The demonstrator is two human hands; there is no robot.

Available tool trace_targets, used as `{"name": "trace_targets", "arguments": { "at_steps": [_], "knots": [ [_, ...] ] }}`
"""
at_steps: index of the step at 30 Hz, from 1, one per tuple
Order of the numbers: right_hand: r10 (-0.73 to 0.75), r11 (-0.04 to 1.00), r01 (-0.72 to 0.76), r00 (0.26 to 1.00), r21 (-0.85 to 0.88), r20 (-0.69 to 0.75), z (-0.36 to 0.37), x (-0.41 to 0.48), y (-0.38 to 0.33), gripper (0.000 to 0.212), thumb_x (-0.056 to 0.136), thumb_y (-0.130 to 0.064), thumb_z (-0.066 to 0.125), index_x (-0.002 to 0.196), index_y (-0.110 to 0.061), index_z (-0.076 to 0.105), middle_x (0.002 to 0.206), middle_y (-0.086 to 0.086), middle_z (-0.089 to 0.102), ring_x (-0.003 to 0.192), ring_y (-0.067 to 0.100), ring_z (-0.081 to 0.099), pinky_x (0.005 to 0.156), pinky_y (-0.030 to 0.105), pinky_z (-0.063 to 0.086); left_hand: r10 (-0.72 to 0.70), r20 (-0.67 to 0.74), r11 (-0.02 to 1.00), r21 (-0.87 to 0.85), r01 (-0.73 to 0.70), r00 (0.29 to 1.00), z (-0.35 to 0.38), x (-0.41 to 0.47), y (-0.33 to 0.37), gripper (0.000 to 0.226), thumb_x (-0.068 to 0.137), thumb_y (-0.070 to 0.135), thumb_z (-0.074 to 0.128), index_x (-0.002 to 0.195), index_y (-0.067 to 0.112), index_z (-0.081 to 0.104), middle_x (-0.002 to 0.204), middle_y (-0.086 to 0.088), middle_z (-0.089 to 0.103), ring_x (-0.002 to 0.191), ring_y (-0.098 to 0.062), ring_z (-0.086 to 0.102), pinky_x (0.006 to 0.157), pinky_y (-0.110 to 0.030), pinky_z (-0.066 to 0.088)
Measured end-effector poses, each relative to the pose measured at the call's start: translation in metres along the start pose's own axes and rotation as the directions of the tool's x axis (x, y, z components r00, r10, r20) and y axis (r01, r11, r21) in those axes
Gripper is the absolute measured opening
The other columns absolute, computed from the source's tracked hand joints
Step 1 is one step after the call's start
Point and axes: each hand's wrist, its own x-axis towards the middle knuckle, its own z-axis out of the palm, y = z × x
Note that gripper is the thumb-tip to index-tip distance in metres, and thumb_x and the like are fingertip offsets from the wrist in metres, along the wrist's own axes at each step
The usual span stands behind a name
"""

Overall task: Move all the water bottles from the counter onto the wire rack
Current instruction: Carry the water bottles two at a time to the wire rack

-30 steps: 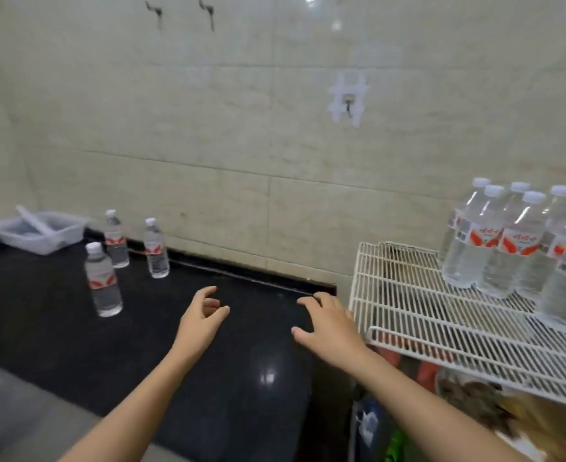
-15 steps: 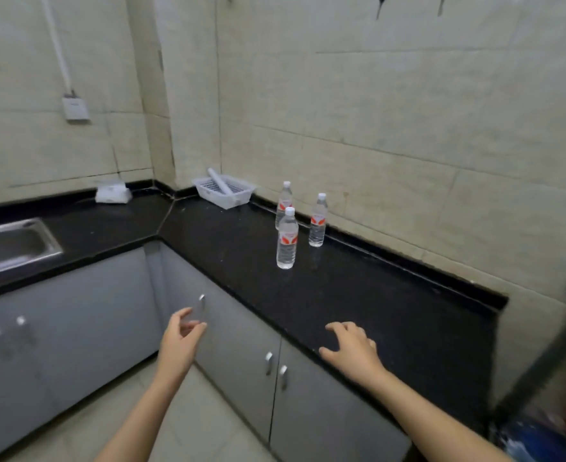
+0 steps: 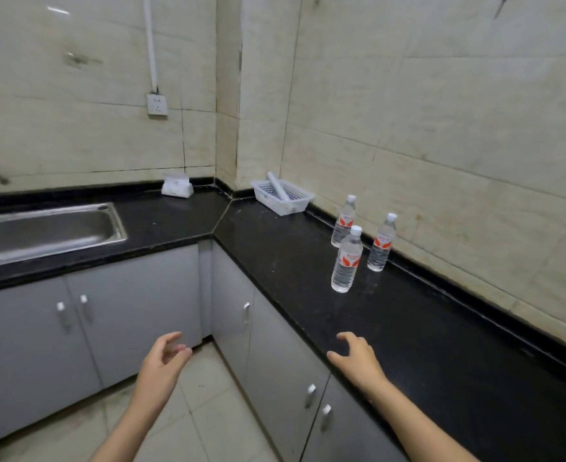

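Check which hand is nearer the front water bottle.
Right. Right hand is at the counter edge below the front water bottle; left hand hangs over the floor, farther left.

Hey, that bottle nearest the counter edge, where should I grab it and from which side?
Grip the nearest bottle round its labelled middle, probably with the right hand, coming from the counter-edge side: it stands upright and the other two bottles stand behind it.

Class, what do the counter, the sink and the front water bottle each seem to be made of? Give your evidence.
Counter: probably polished black stone, glossy with faint reflections.
Sink: likely stainless steel, silvery with streaked glare.
Front water bottle: clear thin plastic, see-through and ribbed, with a white cap.
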Motion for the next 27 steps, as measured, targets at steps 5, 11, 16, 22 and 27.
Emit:
{"name": "trace_targets", "arguments": {
  "at_steps": [5,11,16,22,27],
  "knots": [
    [0.016,0.987,0.0,0.995,0.162,-0.094,-0.014,0.077,-0.01,0.05,0.084,-0.029,0.061,0.129,-0.014,0.044,0.134,0.014,0.044,0.127,0.029,0.04,0.103,0.039,0.036,0.023,0.007,0.998,0.055,-0.023,1.0,0.025,0.072,0.017,0.031,0.085,0.0,0.053,0.116,-0.001,0.051,0.095,-0.016,0.055,0.097,-0.03,0.052,0.073,-0.019,0.039],
    [0.06,0.971,-0.024,0.988,0.237,-0.144,-0.023,0.152,-0.008,0.049,0.083,-0.024,0.062,0.127,-0.01,0.045,0.131,0.018,0.046,0.125,0.031,0.042,0.099,0.038,0.037,0.048,0.057,0.997,0.059,-0.051,0.997,0.064,0.142,0.025,0.03,0.086,0.001,0.052,0.116,0.003,0.052,0.101,-0.018,0.056,0.093,-0.023,0.051,0.07,-0.015,0.041],
    [0.106,0.963,-0.067,0.985,0.262,-0.138,-0.01,0.192,-0.006,0.05,0.083,-0.023,0.062,0.128,-0.009,0.045,0.132,0.017,0.046,0.125,0.03,0.042,0.099,0.038,0.037,-0.022,0.09,0.999,0.05,0.018,0.996,0.08,0.171,0.002,0.028,0.085,-0.001,0.052,0.113,0.005,0.053,0.101,-0.018,0.056,0.095,-0.025,0.051,0.069,-0.016,0.039],
    [0.156,0.961,-0.125,0.982,0.248,-0.108,0.016,0.232,-0.024,0.051,0.083,-0.024,0.063,0.128,-0.009,0.045,0.135,0.017,0.045,0.127,0.03,0.041,0.102,0.038,0.036,-0.064,0.106,0.997,0.04,0.06,0.992,0.087,0.229,-0.024,0.03,0.086,-0.001,0.051,0.116,0.001,0.051,0.101,-0.019,0.055,0.092,-0.025,0.05,0.055,-0.004,0.04],
    [0.258,0.941,-0.211,0.953,0.263,-0.159,0.027,0.265,-0.044,0.052,0.083,-0.024,0.062,0.129,-0.008,0.044,0.137,0.014,0.046,0.128,0.028,0.041,0.103,0.036,0.035,-0.046,0.23,0.999,0.019,0.042,0.972,0.111,0.305,-0.037,0.028,0.087,0.002,0.051,0.115,0.003,0.052,0.101,-0.015,0.056,0.095,-0.025,0.051,0.074,-0.025,0.039]
  ]
}}
